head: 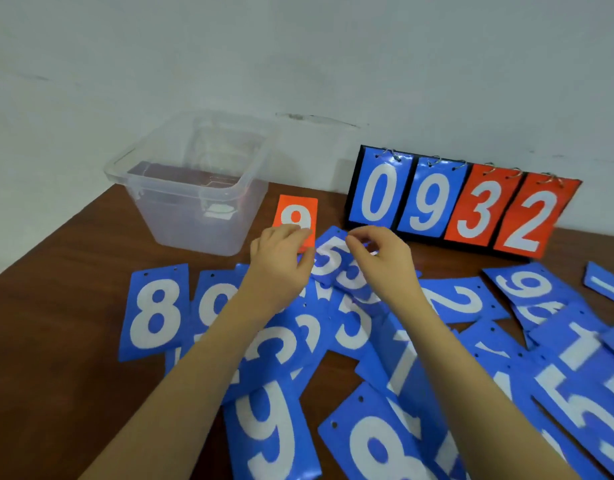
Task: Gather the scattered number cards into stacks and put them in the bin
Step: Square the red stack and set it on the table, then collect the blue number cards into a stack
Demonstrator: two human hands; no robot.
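Several blue number cards lie scattered and overlapping on the brown table (73,258), among them an 8 (155,311) at the left and a 5 (330,258) in the middle. One orange 9 card (296,213) lies beside the clear plastic bin (191,188). My left hand (281,261) rests on the orange 9 card's lower edge with its fingers curled over it. My right hand (381,254) pinches the top of the blue 5 card with curled fingers.
A flip scoreboard (461,206) reading 0 9 3 2 leans against the grey wall at the back right. The bin stands at the back left, with some dark cards at its bottom. The table's left edge runs diagonally at the lower left.
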